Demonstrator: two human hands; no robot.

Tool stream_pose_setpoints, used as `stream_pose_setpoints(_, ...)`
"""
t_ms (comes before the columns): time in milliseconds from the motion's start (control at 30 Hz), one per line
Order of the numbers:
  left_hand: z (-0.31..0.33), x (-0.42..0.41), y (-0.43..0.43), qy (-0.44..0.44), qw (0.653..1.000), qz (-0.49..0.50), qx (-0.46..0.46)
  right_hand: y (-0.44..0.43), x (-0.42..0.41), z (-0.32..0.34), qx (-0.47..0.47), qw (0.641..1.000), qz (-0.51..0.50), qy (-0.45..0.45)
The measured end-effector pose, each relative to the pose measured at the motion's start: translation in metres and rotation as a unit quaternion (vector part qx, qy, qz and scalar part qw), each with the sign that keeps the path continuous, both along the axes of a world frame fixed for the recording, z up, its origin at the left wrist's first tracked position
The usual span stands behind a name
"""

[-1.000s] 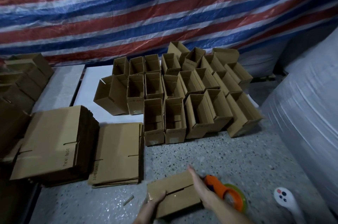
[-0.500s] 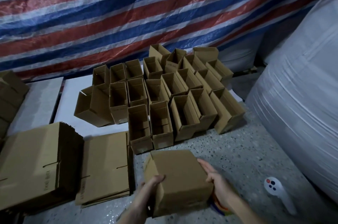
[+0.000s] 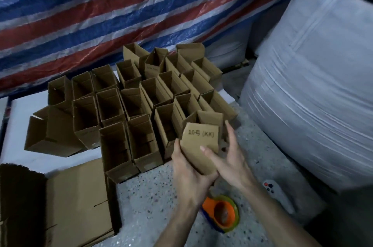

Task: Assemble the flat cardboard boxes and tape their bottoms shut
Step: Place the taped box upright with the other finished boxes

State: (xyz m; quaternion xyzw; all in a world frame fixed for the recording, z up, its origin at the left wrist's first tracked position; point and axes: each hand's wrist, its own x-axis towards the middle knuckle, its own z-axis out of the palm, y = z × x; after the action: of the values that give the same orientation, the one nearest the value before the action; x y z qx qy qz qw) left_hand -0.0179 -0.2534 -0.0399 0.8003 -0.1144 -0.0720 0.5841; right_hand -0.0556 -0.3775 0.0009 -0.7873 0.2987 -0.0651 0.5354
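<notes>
Your left hand (image 3: 189, 170) grips the lower end of the open cardboard box (image 3: 201, 142), fingers curled round it. Your right hand (image 3: 230, 160) is spread with straight fingers, its thumb touching the printed face. The box is at the 4 o'clock edge of the assembled boxes (image 3: 137, 105), and the tape dispenser (image 3: 222, 213) lies at its 6 o'clock.

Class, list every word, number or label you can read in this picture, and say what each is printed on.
"10号 (KK)": printed on the front flap of the cardboard box gripped by the left hand.
Print on a back-row assembled box: too blurred to read.
Nothing else is legible.
</notes>
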Motion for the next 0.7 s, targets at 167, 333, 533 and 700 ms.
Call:
stream_pose_setpoints(167, 0.017, 0.006, -0.048, -0.129, 0.988, -0.019, 0.078, -0.023, 0.015, 0.037, -0.138, 0.983, -0.096, -0.079)
stream_pose_setpoints(333, 0.030, 0.022, -0.094, -0.247, 0.958, -0.043, 0.139, -0.046, 0.034, 0.059, -0.241, 0.947, -0.209, -0.031)
stream_pose_setpoints(533, 0.041, 0.048, -0.101, -0.224, 0.950, -0.192, 0.102, -0.124, 0.057, 0.053, -0.233, 0.928, -0.289, -0.029)
stream_pose_setpoints(700, 0.050, 0.071, -0.073, -0.102, 0.974, -0.197, 0.049, -0.206, 0.070, 0.023, -0.268, 0.913, -0.280, -0.130)
